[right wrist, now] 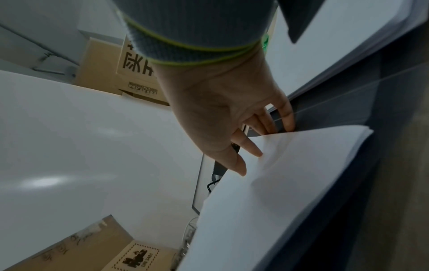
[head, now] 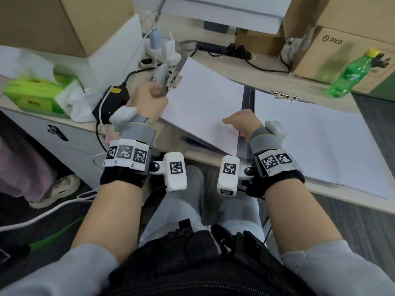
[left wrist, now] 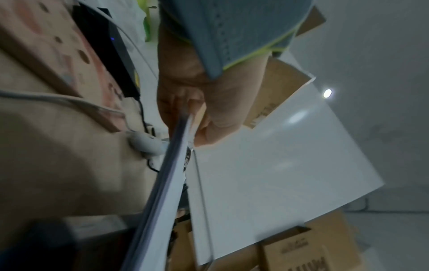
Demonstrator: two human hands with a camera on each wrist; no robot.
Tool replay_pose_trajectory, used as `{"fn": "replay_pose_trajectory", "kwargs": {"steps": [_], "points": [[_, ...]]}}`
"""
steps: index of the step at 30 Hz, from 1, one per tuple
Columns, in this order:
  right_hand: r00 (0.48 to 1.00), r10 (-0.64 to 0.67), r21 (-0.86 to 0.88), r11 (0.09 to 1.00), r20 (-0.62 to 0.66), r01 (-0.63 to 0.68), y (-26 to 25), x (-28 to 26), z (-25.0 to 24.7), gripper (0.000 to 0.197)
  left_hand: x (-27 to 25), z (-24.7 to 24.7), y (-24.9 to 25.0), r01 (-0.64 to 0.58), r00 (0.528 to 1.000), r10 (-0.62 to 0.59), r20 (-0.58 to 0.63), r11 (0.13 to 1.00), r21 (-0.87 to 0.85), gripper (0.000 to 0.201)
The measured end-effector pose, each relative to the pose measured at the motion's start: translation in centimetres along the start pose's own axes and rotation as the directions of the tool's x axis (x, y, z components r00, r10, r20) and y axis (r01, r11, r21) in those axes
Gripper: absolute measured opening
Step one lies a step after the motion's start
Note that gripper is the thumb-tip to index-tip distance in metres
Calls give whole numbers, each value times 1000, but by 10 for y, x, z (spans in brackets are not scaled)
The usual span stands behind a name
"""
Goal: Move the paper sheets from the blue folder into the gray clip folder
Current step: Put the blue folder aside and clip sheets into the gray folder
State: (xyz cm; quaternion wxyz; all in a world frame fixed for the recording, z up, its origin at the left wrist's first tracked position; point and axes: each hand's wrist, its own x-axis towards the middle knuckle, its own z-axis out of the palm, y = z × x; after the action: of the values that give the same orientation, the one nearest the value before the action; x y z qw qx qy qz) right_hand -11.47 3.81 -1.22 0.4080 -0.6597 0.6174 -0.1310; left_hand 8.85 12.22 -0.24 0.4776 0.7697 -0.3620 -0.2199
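Two paper stacks lie side by side on the desk, with a dark folder spine between them. The left paper stack is tilted up together with its folder board; a metal clip sits at its far left corner. My left hand grips that board and its sheets at the left edge, thumb on the paper side. My right hand pinches the near right corner of the same stack, thumb on top, fingers at the edge. The right paper stack lies flat under a metal clip.
A green bottle and a PICO carton stand at the back right. A black power adapter with cables, a green tissue pack and a power strip crowd the left. The desk's front edge is just before my wrists.
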Motion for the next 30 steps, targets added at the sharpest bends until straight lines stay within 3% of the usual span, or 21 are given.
{"fn": "replay_pose_trajectory", "kwargs": {"steps": [4, 8, 10, 13, 17, 20, 23, 26, 30], "points": [[999, -34, 46, 998, 15, 34, -1, -5, -8, 46, -15, -6, 39, -192, 979, 203, 14, 944, -269, 40], [996, -84, 110, 991, 27, 81, 0, -19, -25, 48, -36, 7, 75, -253, 942, 327, 72, 837, -485, 30], [991, -131, 175, 977, 42, 122, 0, -25, -34, 61, -46, 14, 88, -287, 902, 409, 136, 806, -517, 29], [970, -236, 336, 920, 62, 202, -2, -38, -46, 47, -57, 32, 106, -341, 829, 513, 225, 781, -524, 37], [953, -302, 488, 827, -38, 281, 6, -50, -68, 57, -67, 64, 122, -401, 712, 614, 340, 753, -521, 61], [940, -303, 605, 723, -154, 332, 14, -63, -85, 37, -69, 90, 127, -455, 647, 626, 435, 775, -438, 59], [930, -272, 729, 581, -247, 363, 31, -75, -105, 50, -74, 116, 130, -480, 599, 617, 511, 787, -387, 53], [923, -251, 831, 410, -293, 375, 51, -82, -120, 62, -85, 136, 132, -495, 579, 619, 531, 784, -375, 50], [911, -200, 878, 258, -360, 403, 78, -85, -139, 47, -96, 166, 134, -523, 534, 609, 587, 783, -336, 46]]}}
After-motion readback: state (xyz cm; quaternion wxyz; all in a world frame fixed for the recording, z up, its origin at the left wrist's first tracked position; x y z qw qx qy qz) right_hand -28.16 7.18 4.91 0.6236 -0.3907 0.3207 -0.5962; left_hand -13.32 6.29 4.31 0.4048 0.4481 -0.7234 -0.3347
